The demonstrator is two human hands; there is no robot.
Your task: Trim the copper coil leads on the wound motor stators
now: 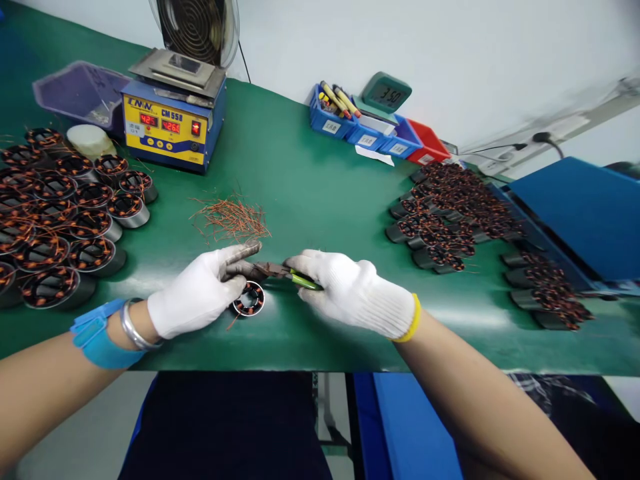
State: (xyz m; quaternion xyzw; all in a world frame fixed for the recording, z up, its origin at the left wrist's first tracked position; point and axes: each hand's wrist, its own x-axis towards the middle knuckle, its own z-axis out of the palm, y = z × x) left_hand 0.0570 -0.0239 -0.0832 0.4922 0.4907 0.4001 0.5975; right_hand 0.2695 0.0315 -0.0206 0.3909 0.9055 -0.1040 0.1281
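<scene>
A small motor stator (249, 299), a metal ring with copper windings, is on the green bench near the front edge. My left hand (200, 290), in a white glove with dark fingertips, has its thumb and fingers closed around the stator's left and far side. A stray copper wire sticks out from the ring toward me. In my gloved right hand (345, 287) is a pair of cutting pliers (305, 280) with green handles. Their dark jaws point left, just above the stator and beside my left fingertips; whether they bite on a wire is hidden.
Beyond my hands lies a pile of copper wire offcuts (233, 219). Many stators (60, 213) stand at the left, more (450, 213) at the right. A blue-and-yellow solder pot (173, 127), a purple bin (83, 93), small blue boxes (367, 137) and a clock (387, 92) line the back.
</scene>
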